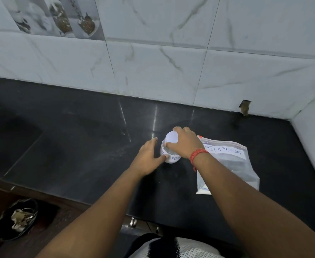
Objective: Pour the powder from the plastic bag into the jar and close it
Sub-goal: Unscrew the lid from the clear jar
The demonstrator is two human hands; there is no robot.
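Observation:
A small clear jar with a white label stands on the black counter. On its top sits a white lid, which my right hand grips from above with curled fingers. My left hand holds the jar's left side, thumb across the label. A flat zip plastic bag labelled "MILK POWDER" lies on the counter right of the jar, partly under my right wrist. A little white powder shows in its near corner.
A tiled wall rises behind the counter and turns forward at the far right. The counter's front edge runs low in view. On the floor at the lower left stands a dark bin with scraps in it.

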